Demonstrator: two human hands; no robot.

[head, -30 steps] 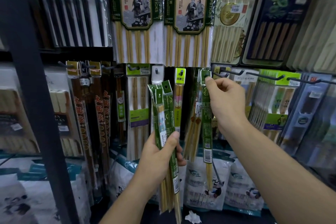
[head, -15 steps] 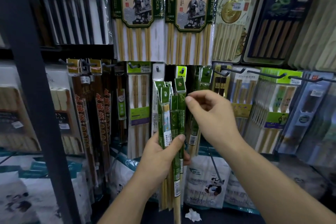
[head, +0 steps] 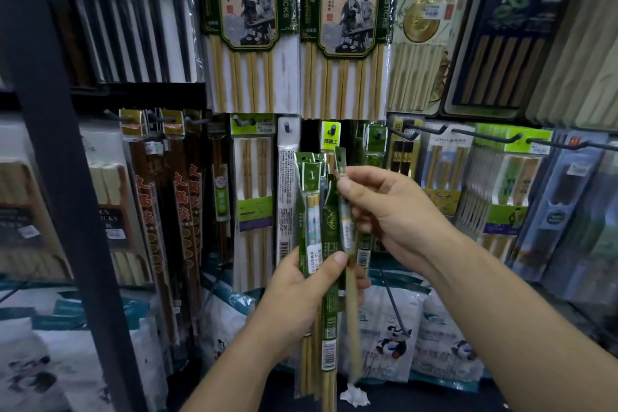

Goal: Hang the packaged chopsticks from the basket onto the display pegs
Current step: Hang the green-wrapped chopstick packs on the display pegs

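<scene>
A shop's wall display (head: pixel 254 77) was crowded with hanging chopsticks. The left hand (head: pixel 301 291) gripped an upright bundle (head: pixel 329 311) of green packs. The right hand (head: pixel 391 211) pinched one pack (head: pixel 351 318) near its top, long axis vertical. The peg (head: pixel 378 134) lay just above and beyond the right hand.

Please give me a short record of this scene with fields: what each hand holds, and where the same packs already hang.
Left hand: grips a bundle of green chopstick packs, upright
Right hand: pinches the top of one pack beside the bundle
Hanging packs: same green kind, on a peg above the hands
Basket: not in view
</scene>
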